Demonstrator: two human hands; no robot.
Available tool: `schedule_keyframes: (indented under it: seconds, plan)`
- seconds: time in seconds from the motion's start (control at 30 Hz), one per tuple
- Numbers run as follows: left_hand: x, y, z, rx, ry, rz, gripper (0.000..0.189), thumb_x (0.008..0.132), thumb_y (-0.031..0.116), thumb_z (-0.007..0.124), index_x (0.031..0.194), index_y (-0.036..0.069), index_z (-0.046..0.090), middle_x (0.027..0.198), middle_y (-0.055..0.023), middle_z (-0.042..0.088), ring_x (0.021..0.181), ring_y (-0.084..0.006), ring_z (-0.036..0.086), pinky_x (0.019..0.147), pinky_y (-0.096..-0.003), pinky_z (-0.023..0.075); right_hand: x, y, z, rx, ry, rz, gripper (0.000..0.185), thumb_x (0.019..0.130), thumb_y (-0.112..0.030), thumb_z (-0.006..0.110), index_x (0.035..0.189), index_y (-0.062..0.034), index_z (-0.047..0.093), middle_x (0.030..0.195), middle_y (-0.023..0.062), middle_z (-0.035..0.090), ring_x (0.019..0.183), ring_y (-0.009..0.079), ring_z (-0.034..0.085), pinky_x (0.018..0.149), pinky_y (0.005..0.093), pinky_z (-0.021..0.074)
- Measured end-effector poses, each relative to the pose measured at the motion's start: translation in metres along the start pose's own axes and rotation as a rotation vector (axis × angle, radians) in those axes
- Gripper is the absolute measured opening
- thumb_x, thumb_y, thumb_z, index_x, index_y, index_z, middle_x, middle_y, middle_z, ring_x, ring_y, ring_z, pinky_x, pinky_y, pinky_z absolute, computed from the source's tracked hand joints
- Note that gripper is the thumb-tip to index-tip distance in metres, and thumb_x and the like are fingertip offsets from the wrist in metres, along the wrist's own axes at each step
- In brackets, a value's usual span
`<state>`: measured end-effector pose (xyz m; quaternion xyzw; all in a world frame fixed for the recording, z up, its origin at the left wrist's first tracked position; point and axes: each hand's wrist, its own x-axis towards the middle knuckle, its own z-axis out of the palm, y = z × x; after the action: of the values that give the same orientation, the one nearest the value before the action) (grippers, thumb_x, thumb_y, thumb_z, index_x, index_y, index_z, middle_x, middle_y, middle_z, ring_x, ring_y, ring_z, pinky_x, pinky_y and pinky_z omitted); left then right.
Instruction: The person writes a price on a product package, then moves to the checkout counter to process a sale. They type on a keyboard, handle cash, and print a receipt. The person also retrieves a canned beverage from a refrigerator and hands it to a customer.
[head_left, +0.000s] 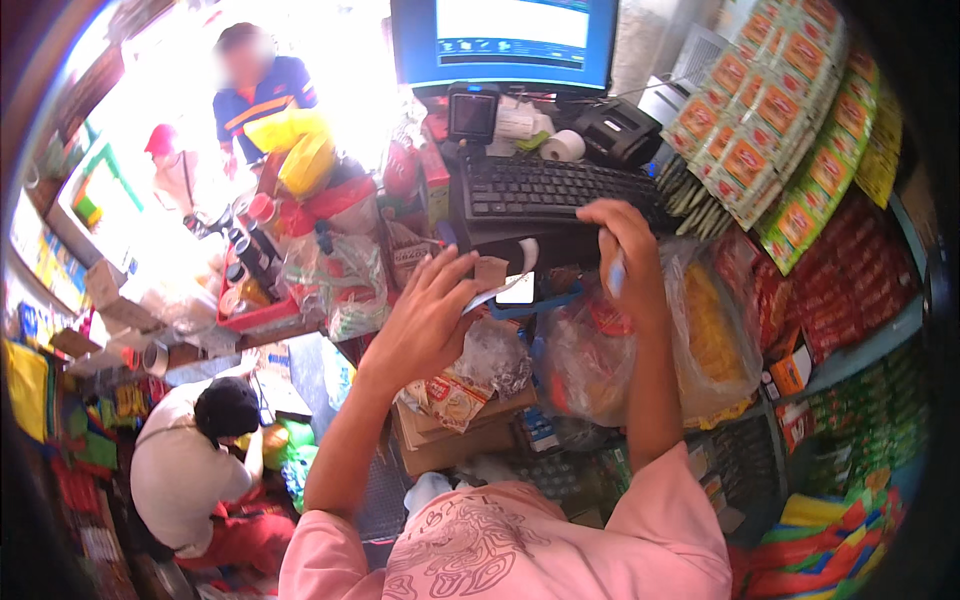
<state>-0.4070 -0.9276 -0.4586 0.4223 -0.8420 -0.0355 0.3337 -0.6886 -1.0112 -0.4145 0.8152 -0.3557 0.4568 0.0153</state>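
My left hand (424, 322) holds thin paper slips (491, 274), pinched between thumb and fingers in front of the keyboard. They may be banknotes, but I cannot tell. My right hand (628, 251) is raised at the near edge of a black computer keyboard (555, 187), its index finger stretched towards the keys. A small pale-blue item (616, 274) is tucked in that hand, mostly hidden by the fingers. Between the hands, lower down, lies a lit phone-like screen (515, 288). A computer monitor (510, 45) stands behind the keyboard.
A handheld device (472, 112), a paper roll (562, 146) and a black printer-like machine (619, 129) crowd the far side. Sachet strips (757, 112) hang at right. Plastic bags (589, 352) fill the near side. One person (195, 465) bends at lower left; another (259, 97) stands beyond the counter.
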Motion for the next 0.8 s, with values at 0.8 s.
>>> schedule_keyframes:
  seconds: [0.8]
  plan:
    - [0.159, -0.011, 0.060, 0.339, -0.168, 0.132, 0.038, 0.102, 0.030, 0.056, 0.136, 0.017, 0.061, 0.140, -0.0295, 0.054, 0.140, -0.0467, 0.043, 0.115, -0.0617, 0.0312, 0.077, 0.120, 0.003, 0.165, -0.290, 0.284, 0.033, 0.078, 0.003, 0.051, 0.109, 0.0024, 0.060, 0.101, 0.0237, 0.070, 0.101, 0.0382, 0.068, 0.090, 0.0429, 0.0522]
